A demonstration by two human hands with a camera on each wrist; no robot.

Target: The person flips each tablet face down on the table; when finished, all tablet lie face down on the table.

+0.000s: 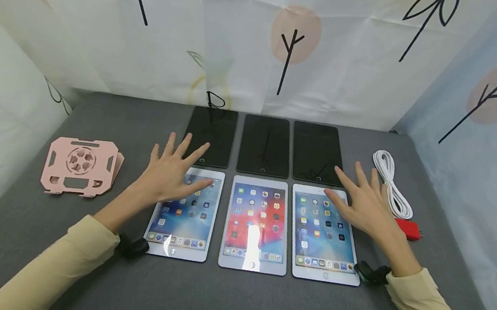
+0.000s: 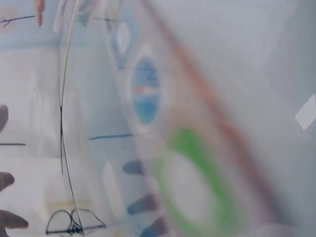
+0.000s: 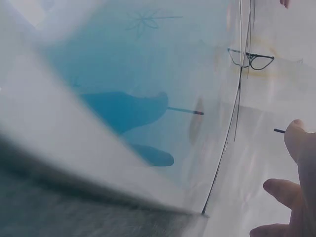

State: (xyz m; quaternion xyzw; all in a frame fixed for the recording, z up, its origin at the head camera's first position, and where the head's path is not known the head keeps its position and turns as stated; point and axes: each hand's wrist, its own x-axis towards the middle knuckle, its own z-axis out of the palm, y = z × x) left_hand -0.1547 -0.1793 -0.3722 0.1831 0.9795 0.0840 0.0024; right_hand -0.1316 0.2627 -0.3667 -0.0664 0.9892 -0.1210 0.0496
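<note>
My left hand (image 1: 165, 175) is spread, fingers straight, over the upper left of the left white tablet (image 1: 184, 226). Over the upper right of the right white tablet (image 1: 324, 246) is my right hand (image 1: 366, 208), its fingers also spread. Neither hand grips anything; whether they touch the glass is unclear. Between them lies the middle white tablet (image 1: 256, 231). All three screens are lit with app icons. The left wrist view shows a blurred close-up of a tablet screen (image 2: 145, 89). In the right wrist view, fingers (image 3: 284, 192) appear beside a glossy blue screen (image 3: 148, 74) with a hand's reflection.
Behind stand three dark-screened tablets in a row: left (image 1: 217, 129), middle (image 1: 265, 144) and right (image 1: 317, 149). A pink folding stand (image 1: 58, 166) lies left. At right are a coiled white cable (image 1: 400, 205) and a red charger plug (image 1: 409, 229). Patterned cloth (image 1: 243, 33) encloses the grey table (image 1: 232, 305).
</note>
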